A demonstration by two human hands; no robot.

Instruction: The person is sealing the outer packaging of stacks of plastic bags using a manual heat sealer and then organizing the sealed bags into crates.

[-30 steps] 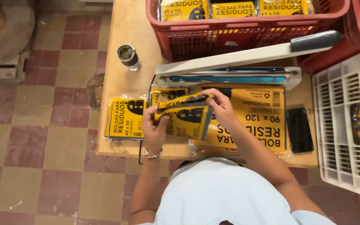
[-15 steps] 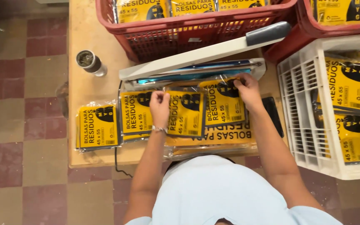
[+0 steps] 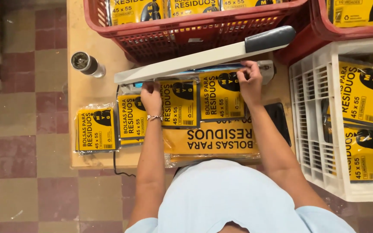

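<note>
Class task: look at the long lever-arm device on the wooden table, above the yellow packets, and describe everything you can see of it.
The sealer is a long, narrow, cream-coloured device lying slantwise across the wooden table. Its hinged arm is raised and ends in a dark grey handle at the right. Beneath it runs a base strip with a blue line. The clear tops of yellow packets are tucked under the arm, held there by the left hand and right hand. A red basket stands behind.

Wooden table (image 3: 89,90) carrying plenty: red crates (image 3: 186,30) along the far edge, the impulse sealer (image 3: 203,58) mid-table, a small metal cylinder (image 3: 87,64) toward the left edge, yellow bag packs (image 3: 96,129) lining the near edge.
</note>
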